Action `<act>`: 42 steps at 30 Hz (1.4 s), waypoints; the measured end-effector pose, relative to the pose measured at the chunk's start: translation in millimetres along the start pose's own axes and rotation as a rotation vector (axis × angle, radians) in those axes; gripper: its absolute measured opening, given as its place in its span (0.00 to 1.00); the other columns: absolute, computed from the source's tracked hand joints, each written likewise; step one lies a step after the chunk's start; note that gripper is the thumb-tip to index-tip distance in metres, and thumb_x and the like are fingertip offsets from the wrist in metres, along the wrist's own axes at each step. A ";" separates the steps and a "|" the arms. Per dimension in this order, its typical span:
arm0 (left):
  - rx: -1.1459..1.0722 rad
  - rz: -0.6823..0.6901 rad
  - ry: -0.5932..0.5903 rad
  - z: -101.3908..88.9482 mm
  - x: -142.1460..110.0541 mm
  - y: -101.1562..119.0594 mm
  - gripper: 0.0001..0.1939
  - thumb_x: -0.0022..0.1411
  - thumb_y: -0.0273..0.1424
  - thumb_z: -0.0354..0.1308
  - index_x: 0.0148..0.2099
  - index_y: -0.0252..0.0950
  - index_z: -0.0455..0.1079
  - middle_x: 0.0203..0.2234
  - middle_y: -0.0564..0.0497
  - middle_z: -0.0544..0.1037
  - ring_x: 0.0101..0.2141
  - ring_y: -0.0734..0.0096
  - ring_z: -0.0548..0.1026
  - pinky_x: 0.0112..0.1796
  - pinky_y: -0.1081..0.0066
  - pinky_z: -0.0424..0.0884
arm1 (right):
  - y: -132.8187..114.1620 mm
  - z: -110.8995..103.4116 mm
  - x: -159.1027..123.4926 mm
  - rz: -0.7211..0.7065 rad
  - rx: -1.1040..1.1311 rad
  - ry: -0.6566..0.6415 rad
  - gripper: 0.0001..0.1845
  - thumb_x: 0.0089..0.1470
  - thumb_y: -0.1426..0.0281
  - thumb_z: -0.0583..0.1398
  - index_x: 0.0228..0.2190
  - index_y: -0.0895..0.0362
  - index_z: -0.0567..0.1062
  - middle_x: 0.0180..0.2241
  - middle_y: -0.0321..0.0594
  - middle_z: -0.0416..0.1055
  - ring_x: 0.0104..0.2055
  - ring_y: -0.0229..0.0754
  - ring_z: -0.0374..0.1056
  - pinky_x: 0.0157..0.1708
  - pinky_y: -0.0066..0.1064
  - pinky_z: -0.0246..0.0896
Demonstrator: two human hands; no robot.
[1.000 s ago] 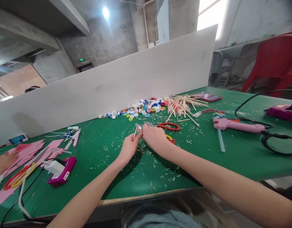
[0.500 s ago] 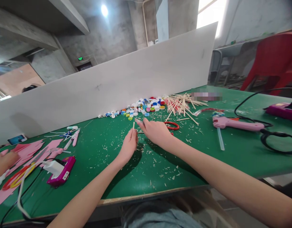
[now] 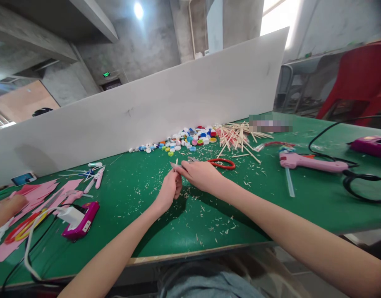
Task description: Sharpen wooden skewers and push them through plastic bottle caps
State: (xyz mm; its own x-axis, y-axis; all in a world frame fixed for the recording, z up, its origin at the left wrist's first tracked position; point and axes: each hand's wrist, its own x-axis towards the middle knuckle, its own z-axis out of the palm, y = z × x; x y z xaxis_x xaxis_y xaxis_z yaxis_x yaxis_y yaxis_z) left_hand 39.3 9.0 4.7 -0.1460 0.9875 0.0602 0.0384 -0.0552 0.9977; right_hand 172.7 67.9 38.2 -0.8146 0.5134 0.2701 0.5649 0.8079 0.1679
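Gripped by the left hand [image 3: 168,190], fingers curled round its lower part, the stick [image 3: 177,161] stands over the tabletop [image 3: 271,186] — probably light, stiff and snappable, best held low, clear of what looks like a blade [image 3: 174,165] clasped in the right hand [image 3: 197,174].

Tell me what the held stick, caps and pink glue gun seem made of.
Stick: likely bare wood, matt; pale, with similar shavings below.
Caps: probably smooth plastic; bright, solid colours.
Glue gun: apparently plastic, soft sheen; evenly pink, moulded shape.
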 end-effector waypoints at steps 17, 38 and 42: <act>0.076 0.050 0.011 -0.1 0.4 3.9 0.28 0.47 0.57 0.59 0.33 0.37 0.58 0.12 0.66 0.50 0.09 0.87 0.49 0.10 0.81 0.45 | -7.3 -1.2 0.9 0.204 0.075 0.004 0.13 0.64 0.65 0.45 0.42 0.57 0.65 0.35 0.45 0.73 0.35 0.45 0.70 0.27 0.30 0.52; 0.127 -0.071 0.069 6.2 -3.3 4.5 0.24 0.54 0.56 0.53 0.31 0.39 0.57 0.13 0.65 0.47 0.10 0.84 0.48 0.10 0.81 0.43 | -24.2 -0.2 2.0 0.399 0.064 -0.045 0.13 0.62 0.71 0.45 0.43 0.59 0.65 0.34 0.51 0.73 0.38 0.48 0.73 0.31 0.32 0.62; 0.124 -0.088 0.078 6.6 -4.1 5.0 0.26 0.52 0.57 0.53 0.30 0.39 0.56 0.12 0.65 0.47 0.10 0.85 0.48 0.10 0.81 0.43 | -24.3 0.5 3.2 0.403 0.078 -0.056 0.13 0.63 0.71 0.45 0.44 0.60 0.65 0.35 0.53 0.74 0.38 0.47 0.73 0.32 0.32 0.62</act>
State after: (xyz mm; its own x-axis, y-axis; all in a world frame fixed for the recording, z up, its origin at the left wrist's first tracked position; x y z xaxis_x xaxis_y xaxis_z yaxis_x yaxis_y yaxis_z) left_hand 46.6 5.6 9.3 -0.2302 0.9729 -0.0204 0.1428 0.0545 0.9883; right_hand 156.3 50.1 34.5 -0.5370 0.8065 0.2475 0.8304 0.5570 -0.0135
